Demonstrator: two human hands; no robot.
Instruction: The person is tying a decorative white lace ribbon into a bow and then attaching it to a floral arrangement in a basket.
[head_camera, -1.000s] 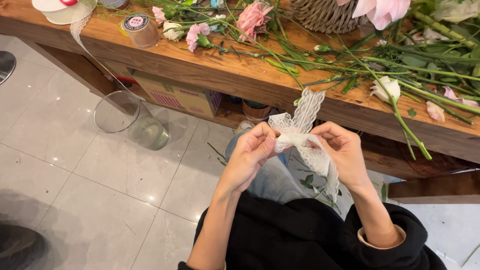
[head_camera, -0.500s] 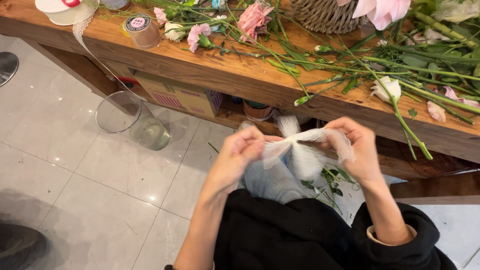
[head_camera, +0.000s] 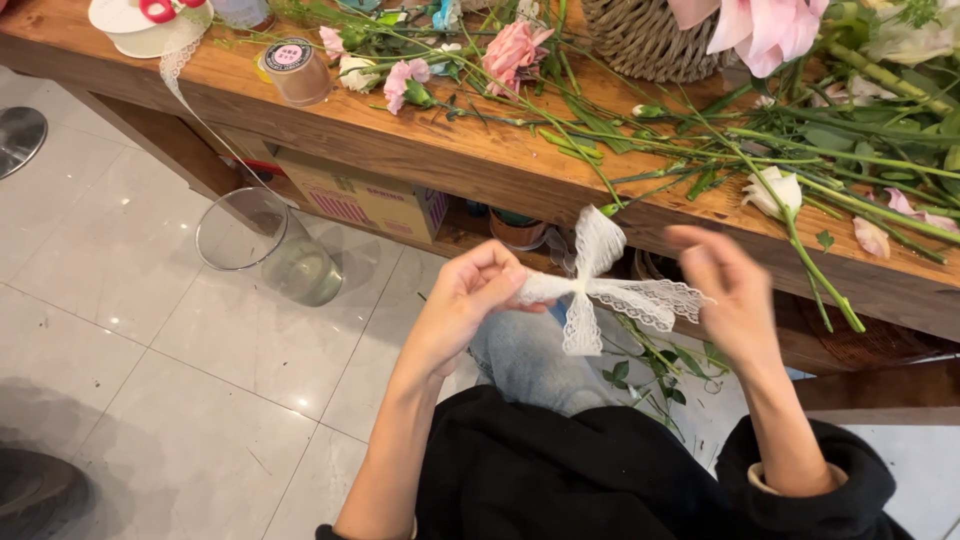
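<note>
Left hand: my left hand (head_camera: 470, 300) is closed in a pinch on one loop of the white lace bow (head_camera: 600, 290), so the knot does not slip.
Right hand: my right hand (head_camera: 725, 290) is blurred. The fingers look half open at the other loop, but I cannot tell if they really grip it.
Bow position: it hangs in the air between both hands, above my knees in jeans (head_camera: 530, 355) and just in front of the wooden table (head_camera: 420, 150) edge, where I can see it well.
Table: pink flowers (head_camera: 510, 55) and green stems (head_camera: 820, 160) lie spread flat, near a wicker basket (head_camera: 640, 40).
Ribbon supply: a lace spool (head_camera: 140, 25) stands at the far left corner, and its loose end falls over the edge.
Floor: a glass vase (head_camera: 265, 245) stands on the tiles.
</note>
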